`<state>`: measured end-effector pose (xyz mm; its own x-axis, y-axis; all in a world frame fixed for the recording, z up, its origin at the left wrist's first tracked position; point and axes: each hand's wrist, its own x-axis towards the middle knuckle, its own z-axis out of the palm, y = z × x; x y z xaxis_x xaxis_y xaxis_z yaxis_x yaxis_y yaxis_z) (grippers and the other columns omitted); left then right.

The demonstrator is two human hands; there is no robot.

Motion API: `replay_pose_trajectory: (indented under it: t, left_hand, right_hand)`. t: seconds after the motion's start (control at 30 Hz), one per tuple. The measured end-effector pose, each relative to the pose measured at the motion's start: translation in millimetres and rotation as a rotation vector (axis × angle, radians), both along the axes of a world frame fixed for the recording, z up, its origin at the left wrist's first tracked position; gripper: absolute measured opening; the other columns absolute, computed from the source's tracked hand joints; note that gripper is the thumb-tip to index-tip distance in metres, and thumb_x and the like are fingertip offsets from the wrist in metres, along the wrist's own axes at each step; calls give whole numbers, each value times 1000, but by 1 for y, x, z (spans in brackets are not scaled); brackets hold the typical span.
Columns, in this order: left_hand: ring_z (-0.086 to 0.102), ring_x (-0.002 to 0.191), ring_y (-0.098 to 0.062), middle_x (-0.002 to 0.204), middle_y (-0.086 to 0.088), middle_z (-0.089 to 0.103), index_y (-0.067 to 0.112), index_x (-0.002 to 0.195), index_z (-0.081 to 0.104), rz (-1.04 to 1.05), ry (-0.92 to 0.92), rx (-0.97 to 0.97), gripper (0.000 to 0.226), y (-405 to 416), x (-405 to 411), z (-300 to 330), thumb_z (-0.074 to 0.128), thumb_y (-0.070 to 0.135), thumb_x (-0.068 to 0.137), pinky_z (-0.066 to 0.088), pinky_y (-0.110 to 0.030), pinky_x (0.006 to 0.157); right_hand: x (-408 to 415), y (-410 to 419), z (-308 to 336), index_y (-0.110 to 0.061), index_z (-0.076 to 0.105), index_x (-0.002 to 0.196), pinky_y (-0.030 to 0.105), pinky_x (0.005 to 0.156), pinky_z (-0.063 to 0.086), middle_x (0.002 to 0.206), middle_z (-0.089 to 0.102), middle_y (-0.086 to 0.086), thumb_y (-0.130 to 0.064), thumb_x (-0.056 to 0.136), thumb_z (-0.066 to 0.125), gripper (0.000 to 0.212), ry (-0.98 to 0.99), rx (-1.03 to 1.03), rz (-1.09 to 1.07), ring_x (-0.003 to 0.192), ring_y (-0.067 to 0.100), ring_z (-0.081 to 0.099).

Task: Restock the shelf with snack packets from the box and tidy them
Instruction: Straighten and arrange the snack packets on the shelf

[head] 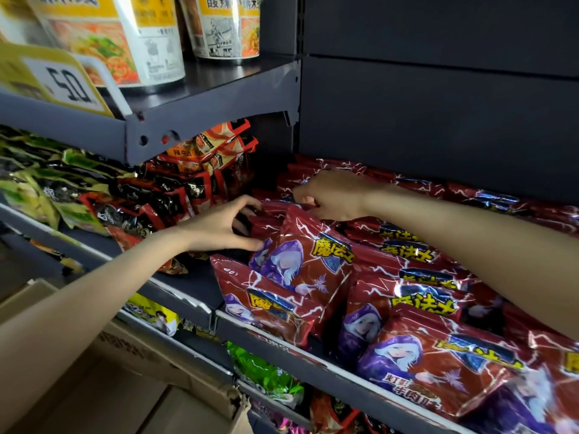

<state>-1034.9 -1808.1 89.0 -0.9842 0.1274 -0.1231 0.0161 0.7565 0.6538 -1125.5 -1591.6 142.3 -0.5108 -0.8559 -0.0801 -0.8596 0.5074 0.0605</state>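
Far left, upper shelf: yellow price tag marked "50" [59, 81], with tall paper noodle cups [125, 39] standing behind it.

Left, middle shelf: green-and-black foil packets [40, 183], then red-and-black foil packets [175, 189] stacked beside them.

Lower left: I note a brown cardboard box [150, 371] below the shelf edge.

Centre: left hand [219, 227], fingers curled, thumb tip touching the raised red foil snack packet printed with a purple-hooded figure [300, 258]. From here I cannot tell whether its fingers actually hold a packet.

Centre right: right hand [332, 195], fingers curled down, pinching the top edge of that same raised packet, which stands tilted among its row.

Right: grey metal shelf [313, 358] carrying rows of matching red snack packets [432, 346], overlapping and leaning back, running to the far right edge; dark grey back panel [438, 104] behind them.
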Motion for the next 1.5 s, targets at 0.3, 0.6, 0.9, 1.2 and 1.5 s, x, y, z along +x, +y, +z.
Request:
replay_pose_trajectory:
  t: [0.3,0.6,0.9,1.2,1.5]
  left_hand:
    - [60,99,-6,119,19,41,44,129,19,39,-41,263,89,4,1,-18,83,31,68,53,-21,81]
    - [41,130,-12,142,-2,34,33,143,14,14,23,253,104,15,-11,-25,82,15,67,45,-35,100]
    - [49,115,-12,134,3,39,27,145,22,78,158,202,86,3,3,-13,74,9,78,47,-29,92]
    - [34,118,-4,136,10,25,37,115,48,-103,323,-230,62,3,-3,-18,84,40,65,31,-19,96]
    - [59,96,-20,135,1,42,21,112,59,-18,502,-329,41,9,-6,-16,58,48,82,52,-42,73]
  right_hand:
    - [6,-3,-7,-16,55,92,37,82,50,96,66,7,-18,90,58,4,-15,-207,-51,91,28,61]
    - [-7,0,-7,-14,66,116,26,81,46,105,69,1,-20,86,68,30,-88,-156,-55,94,14,61]
    - [14,49,19,-22,69,98,24,78,50,93,68,-10,-50,87,56,33,-268,-378,-99,84,4,62]
    - [41,50,10,-24,61,108,36,76,50,99,61,-8,-58,81,62,44,-22,-22,-69,89,13,56]
    - [38,52,4,-25,60,98,34,74,50,92,66,-9,-53,83,62,31,-111,-152,-130,83,10,58]
